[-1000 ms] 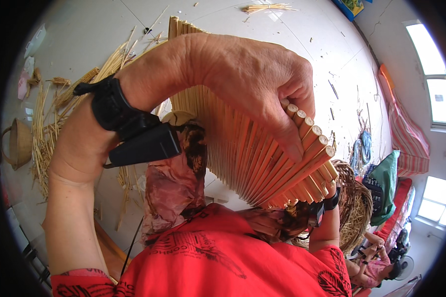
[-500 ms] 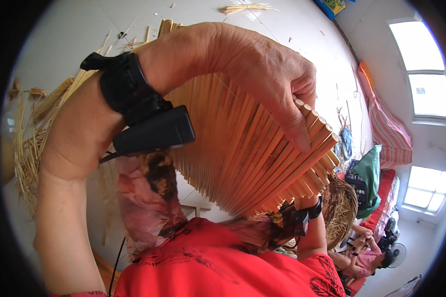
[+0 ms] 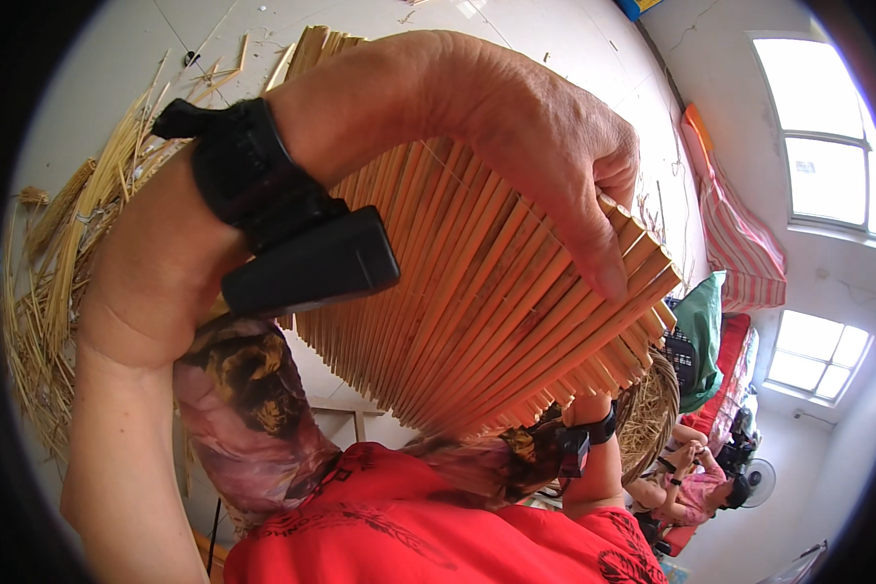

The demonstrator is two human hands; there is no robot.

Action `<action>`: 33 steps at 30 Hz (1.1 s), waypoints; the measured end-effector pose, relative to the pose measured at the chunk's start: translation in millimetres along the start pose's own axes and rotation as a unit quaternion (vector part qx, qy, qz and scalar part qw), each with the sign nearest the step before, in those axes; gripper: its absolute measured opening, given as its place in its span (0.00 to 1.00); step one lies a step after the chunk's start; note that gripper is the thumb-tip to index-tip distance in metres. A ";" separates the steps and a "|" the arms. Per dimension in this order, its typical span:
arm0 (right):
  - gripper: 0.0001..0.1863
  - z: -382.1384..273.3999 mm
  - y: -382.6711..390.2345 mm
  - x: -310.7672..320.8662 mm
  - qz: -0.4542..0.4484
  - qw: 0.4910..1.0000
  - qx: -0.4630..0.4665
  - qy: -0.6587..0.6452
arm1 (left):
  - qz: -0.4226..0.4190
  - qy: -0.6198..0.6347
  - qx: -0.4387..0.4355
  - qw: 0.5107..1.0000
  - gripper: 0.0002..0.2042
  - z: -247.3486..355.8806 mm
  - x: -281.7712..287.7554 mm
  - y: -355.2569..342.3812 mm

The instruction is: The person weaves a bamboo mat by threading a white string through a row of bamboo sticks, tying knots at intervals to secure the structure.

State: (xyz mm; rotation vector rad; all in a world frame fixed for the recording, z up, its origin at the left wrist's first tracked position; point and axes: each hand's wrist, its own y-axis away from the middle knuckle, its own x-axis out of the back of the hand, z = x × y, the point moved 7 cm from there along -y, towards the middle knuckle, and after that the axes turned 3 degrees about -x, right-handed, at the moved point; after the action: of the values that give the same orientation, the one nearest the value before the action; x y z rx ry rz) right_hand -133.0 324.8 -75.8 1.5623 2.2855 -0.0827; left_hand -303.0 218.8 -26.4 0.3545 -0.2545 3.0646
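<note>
A mat of pale reed-like stalks (image 3: 438, 282), laid side by side and joined by thin thread, fans across the middle in front of my chest. My left hand (image 3: 565, 156) arches over it from the left. Its thumb presses the near face by the cut stalk ends at the right, and its fingers curl behind that edge, so the hand is closed on the mat. My right hand (image 3: 589, 407) is below the mat's lower right edge. Only a bit by the wrist shows; its fingers are hidden behind the stalks. Each wrist wears a black strapped device.
Loose straw bundles (image 3: 78, 219) lie on the tiled floor at the left. A round wicker basket (image 3: 652, 414) holding straw stands at the right, near a green cloth (image 3: 703, 346). Another person (image 3: 696, 487) sits at the far right by a fan (image 3: 761, 482).
My left hand and the mat's gripped edge have shifted slightly right. The view has turned a little, so the floor straw shows more and the room at the right has slid left.
</note>
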 end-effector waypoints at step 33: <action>0.12 5.6 5.5 3.1 0.020 1.000 -0.016 0.003 | 0.027 -0.077 0.025 0.996 0.23 10.2 1.9 -0.6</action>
State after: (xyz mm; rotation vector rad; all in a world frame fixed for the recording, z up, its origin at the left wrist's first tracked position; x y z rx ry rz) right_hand -127.4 328.3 -81.2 1.5929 2.2473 -0.0313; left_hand -302.5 217.7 -16.0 0.5989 -0.1965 3.1053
